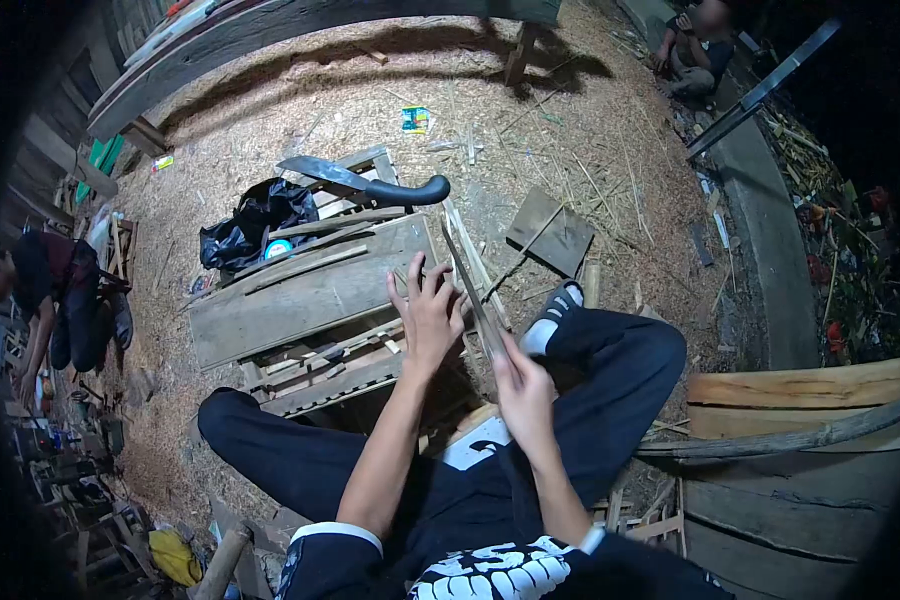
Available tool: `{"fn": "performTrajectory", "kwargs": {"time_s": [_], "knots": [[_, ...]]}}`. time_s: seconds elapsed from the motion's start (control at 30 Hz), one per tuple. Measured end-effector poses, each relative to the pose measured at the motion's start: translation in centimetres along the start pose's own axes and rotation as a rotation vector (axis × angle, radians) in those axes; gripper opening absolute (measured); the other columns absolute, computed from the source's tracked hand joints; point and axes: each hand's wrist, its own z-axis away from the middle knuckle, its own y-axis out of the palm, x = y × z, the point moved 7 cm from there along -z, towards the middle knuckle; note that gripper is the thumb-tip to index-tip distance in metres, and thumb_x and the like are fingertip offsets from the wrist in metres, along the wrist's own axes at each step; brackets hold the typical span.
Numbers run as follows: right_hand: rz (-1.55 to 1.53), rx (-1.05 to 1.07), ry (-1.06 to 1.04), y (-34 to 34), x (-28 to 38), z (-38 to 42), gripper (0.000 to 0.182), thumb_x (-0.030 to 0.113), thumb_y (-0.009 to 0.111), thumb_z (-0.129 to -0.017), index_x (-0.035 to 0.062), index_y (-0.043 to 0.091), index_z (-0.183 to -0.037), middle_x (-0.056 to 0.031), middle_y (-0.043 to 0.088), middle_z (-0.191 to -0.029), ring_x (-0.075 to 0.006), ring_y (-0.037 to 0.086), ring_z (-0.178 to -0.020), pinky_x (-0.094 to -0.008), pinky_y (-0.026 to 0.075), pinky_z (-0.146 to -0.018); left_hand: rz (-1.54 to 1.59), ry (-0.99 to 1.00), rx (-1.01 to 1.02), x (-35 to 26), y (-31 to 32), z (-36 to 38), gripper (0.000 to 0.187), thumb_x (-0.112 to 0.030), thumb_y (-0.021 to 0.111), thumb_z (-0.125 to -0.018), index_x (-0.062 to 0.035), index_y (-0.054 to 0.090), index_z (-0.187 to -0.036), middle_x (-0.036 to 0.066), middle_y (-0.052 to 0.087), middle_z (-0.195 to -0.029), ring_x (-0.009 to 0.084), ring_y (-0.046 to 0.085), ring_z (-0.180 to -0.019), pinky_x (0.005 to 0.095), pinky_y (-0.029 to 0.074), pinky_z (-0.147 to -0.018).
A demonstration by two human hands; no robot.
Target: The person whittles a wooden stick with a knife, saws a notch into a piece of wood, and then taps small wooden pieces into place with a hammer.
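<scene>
My right hand (522, 385) is closed round the lower end of a long thin wooden strip (468, 275), which slants up and to the left. Beside the strip, my left hand (430, 310) has its fingers spread and holds nothing. Beyond the hands a low wooden board (310, 290) carries a few narrow sticks. A large knife (360, 182) with a dark curved handle lies across slats at the board's far side, next to a black plastic bag (265, 220). Short wood pieces (335, 360) rest on the slatted part nearer my legs.
A square wooden block (551, 232) lies right of the strip. A bench (300, 30) spans the far side. One person (70, 290) is at the left, another (692, 55) sits at the far right. Planks (800, 400) are at the lower right.
</scene>
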Motion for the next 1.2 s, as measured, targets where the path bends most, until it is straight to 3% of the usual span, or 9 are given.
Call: {"fn": "performTrajectory", "kwargs": {"time_s": [0.07,0.1,0.2,0.27,0.37,0.5,0.63,0.73,1.2], "knots": [[0.102,-0.020,-0.046,-1.8,-1.7,3.1,0.044,0.018,0.060,-0.105,-0.0114,0.058,-0.137,-0.0217,0.073,-0.121,-0.0115,0.066,-0.102,-0.0312,0.053,-0.092,-0.013,-0.023,0.013,0.2,0.5,0.1,0.016,-0.016,0.077,-0.079,-0.0097,0.071,-0.093,0.005,0.061,-0.131,0.0340,0.034,-0.149,0.0684,0.010,-0.121],[0.106,-0.020,-0.131,-1.3,-0.8,2.5,0.041,0.014,0.056,-0.106,-0.0112,0.057,-0.139,-0.0256,0.071,-0.125,-0.0207,0.069,-0.113,-0.0331,0.052,-0.098,-0.041,-0.015,0.019,0.3,0.8,0.2,0.017,-0.016,0.078,-0.079,-0.0099,0.071,-0.093,0.005,0.061,-0.132,0.0340,0.034,-0.149,0.0687,0.009,-0.121],[0.084,0.057,0.057,1.9,-1.5,-2.9,0.041,0.010,0.059,-0.104,-0.0090,0.058,-0.140,-0.0239,0.070,-0.128,-0.0190,0.066,-0.121,-0.0320,0.051,-0.101,-0.014,-0.008,0.020,0.0,0.1,0.2,0.019,-0.015,0.078,-0.078,-0.0088,0.071,-0.094,0.005,0.061,-0.132,0.0340,0.035,-0.149,0.0689,0.009,-0.121],[0.098,0.052,0.023,1.0,-0.9,-1.5,0.041,0.013,0.060,-0.104,-0.0079,0.058,-0.140,-0.0250,0.070,-0.128,-0.0194,0.068,-0.119,-0.0325,0.051,-0.100,-0.017,-0.018,0.023,-0.2,-0.4,-0.3,0.019,-0.015,0.078,-0.078,-0.0086,0.071,-0.094,0.005,0.061,-0.130,0.0340,0.035,-0.149,0.0687,0.009,-0.121],[0.176,-0.024,-0.167,-1.5,-0.8,2.5,0.046,0.025,0.057,-0.107,-0.0079,0.058,-0.139,-0.0289,0.072,-0.114,-0.0248,0.073,-0.094,-0.0371,0.054,-0.085,-0.036,-0.015,0.000,0.4,0.7,0.2,0.022,-0.016,0.078,-0.078,-0.0088,0.070,-0.097,0.005,0.062,-0.129,0.0339,0.035,-0.148,0.0682,0.010,-0.121],[0.136,0.020,-0.028,2.4,-2.0,-3.7,0.042,0.018,0.057,-0.106,-0.0054,0.058,-0.141,-0.0285,0.073,-0.112,-0.0254,0.074,-0.105,-0.0362,0.054,-0.090,-0.005,-0.013,0.007,0.0,0.0,0.1,0.023,-0.013,0.077,-0.078,-0.0085,0.070,-0.099,0.005,0.062,-0.128,0.0335,0.036,-0.147,0.0684,0.009,-0.121],[0.136,-0.042,-0.162,-1.2,-0.3,2.5,0.044,0.021,0.060,-0.105,-0.0095,0.058,-0.137,-0.0273,0.072,-0.119,-0.0255,0.072,-0.111,-0.0352,0.053,-0.094,-0.019,-0.031,0.006,0.3,0.4,0.0,0.021,-0.013,0.077,-0.078,-0.0082,0.070,-0.097,0.005,0.062,-0.127,0.0338,0.037,-0.147,0.0688,0.009,-0.121],[-0.005,-0.005,-0.053,0.9,-2.7,-1.3,0.044,0.020,0.059,-0.105,-0.0107,0.059,-0.136,-0.0267,0.071,-0.123,-0.0255,0.071,-0.115,-0.0365,0.053,-0.097,0.007,-0.002,-0.019,-0.1,0.1,0.2,0.019,-0.012,0.076,-0.078,-0.0082,0.070,-0.096,0.005,0.063,-0.126,0.0340,0.037,-0.146,0.0692,0.010,-0.121],[0.143,0.001,-0.037,-0.6,-1.8,0.9,0.042,0.020,0.059,-0.105,-0.0066,0.060,-0.138,-0.0274,0.071,-0.123,-0.0240,0.072,-0.109,-0.0356,0.054,-0.091,0.011,-0.005,-0.033,0.0,0.0,0.0,0.016,-0.012,0.077,-0.077,-0.0090,0.069,-0.090,0.005,0.063,-0.125,0.0338,0.037,-0.146,0.0696,0.008,-0.122]]}}
